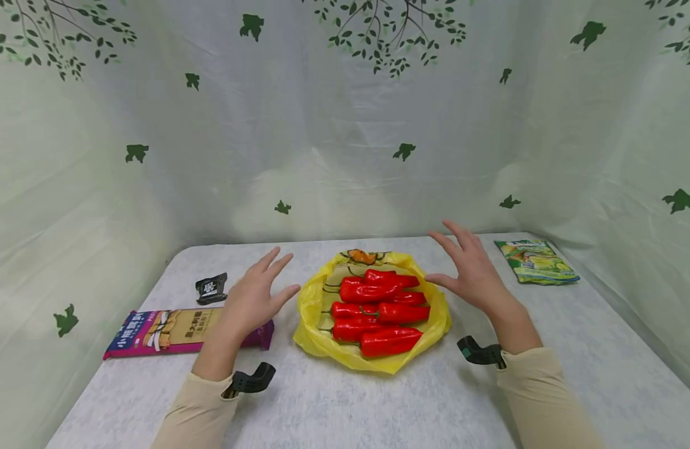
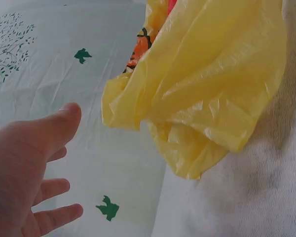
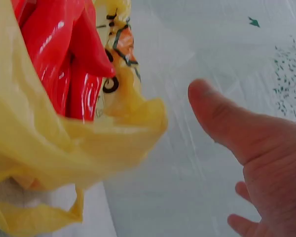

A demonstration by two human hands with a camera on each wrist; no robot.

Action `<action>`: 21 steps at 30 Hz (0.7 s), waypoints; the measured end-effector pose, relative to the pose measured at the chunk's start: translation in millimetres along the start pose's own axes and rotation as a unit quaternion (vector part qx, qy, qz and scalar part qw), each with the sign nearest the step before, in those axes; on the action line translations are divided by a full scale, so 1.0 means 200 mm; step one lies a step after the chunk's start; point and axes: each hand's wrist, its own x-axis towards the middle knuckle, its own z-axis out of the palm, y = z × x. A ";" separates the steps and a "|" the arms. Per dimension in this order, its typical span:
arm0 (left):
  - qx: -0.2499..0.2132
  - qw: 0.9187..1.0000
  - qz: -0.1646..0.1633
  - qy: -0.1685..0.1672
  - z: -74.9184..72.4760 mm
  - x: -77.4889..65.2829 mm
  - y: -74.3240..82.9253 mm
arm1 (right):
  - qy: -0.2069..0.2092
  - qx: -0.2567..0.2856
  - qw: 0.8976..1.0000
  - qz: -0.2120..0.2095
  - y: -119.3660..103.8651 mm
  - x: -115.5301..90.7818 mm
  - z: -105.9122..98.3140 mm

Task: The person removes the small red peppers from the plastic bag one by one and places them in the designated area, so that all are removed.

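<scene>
A yellow plastic bag [image 1: 310, 312] with its mouth spread wide lies mid-table, and several glossy red peppers [image 1: 373, 291] rest inside it. To the bag's left, my left hand [image 1: 254, 293] hovers with fingers apart and holds nothing. On the other side my right hand [image 1: 470, 271] is raised, fingers spread, also holding nothing. In the left wrist view a gap shows between the thumb [image 2: 54, 129] and the yellow bag [image 2: 212, 84]. The right wrist view shows red peppers [image 3: 64, 54] in the bag, with my right hand [image 3: 271, 163] apart from its edge.
A purple and tan snack packet [image 1: 176, 330] lies at the left, with a small black wrapped packet [image 1: 211, 289] behind it. At the far right lies a green and yellow packet [image 1: 537, 262]. A pale curtain [image 1: 345, 125] with leaf prints surrounds the table [image 1: 334, 411].
</scene>
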 end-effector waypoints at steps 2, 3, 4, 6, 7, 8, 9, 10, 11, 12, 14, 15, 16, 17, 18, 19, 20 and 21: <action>-0.025 1.000 -0.001 0.003 0.00 0.00 0.00 | 0.013 0.012 1.000 -0.010 -0.02 0.01 0.01; -0.037 0.999 -0.001 0.003 0.00 0.00 0.00 | 0.019 0.016 1.000 -0.016 -0.04 0.01 0.01; -0.046 0.999 0.000 0.004 0.01 0.00 0.01 | 0.023 0.019 0.999 -0.021 -0.05 0.01 0.01; -0.061 0.998 0.001 0.007 0.01 0.00 0.01 | 0.031 0.026 0.999 -0.032 -0.08 0.01 0.01; -0.067 0.998 0.003 0.010 0.02 0.00 0.01 | 0.034 0.030 0.998 -0.037 -0.09 0.01 0.01; -0.073 0.997 0.007 0.013 0.02 0.00 0.01 | 0.036 0.034 0.998 -0.044 -0.10 0.01 0.01; -0.080 0.997 0.011 0.016 0.03 0.00 0.01 | 0.039 0.042 0.997 -0.049 -0.12 0.01 0.01; -0.087 0.996 0.014 0.019 0.03 0.00 0.01 | 0.040 0.049 0.997 -0.053 -0.13 0.01 0.00; -0.094 0.995 0.019 0.022 0.04 0.00 0.01 | 0.039 0.057 0.996 -0.056 -0.14 0.01 0.00; -0.102 0.994 0.023 0.025 0.04 0.01 0.01 | 0.038 0.066 0.995 -0.059 -0.16 0.01 0.00; -0.119 0.992 0.029 0.027 0.05 0.01 0.01 | 0.027 0.087 0.994 -0.057 -0.18 0.01 0.01; -0.125 0.991 0.030 0.026 0.06 0.01 0.01 | 0.020 0.100 0.993 -0.054 -0.20 0.01 0.01; -0.134 0.990 0.030 0.026 0.06 0.01 0.02 | 0.011 0.109 0.993 -0.050 -0.21 0.01 0.01; -0.144 0.989 0.029 0.025 0.07 0.01 0.02 | -0.001 0.122 0.992 -0.045 -0.22 0.01 0.02; -0.154 0.988 0.025 0.023 0.07 0.01 0.02 | -0.013 0.133 0.990 -0.040 -0.23 0.01 0.02; -0.162 0.986 0.018 0.019 0.08 0.01 0.02 | -0.026 0.147 0.988 -0.036 -0.25 0.01 0.03; -0.174 0.985 0.011 0.016 0.09 0.01 0.02 | -0.040 0.160 0.986 -0.035 -0.25 0.01 0.03; -0.187 0.982 0.002 0.012 0.10 0.01 0.03 | -0.054 0.174 0.983 -0.036 -0.26 0.01 0.04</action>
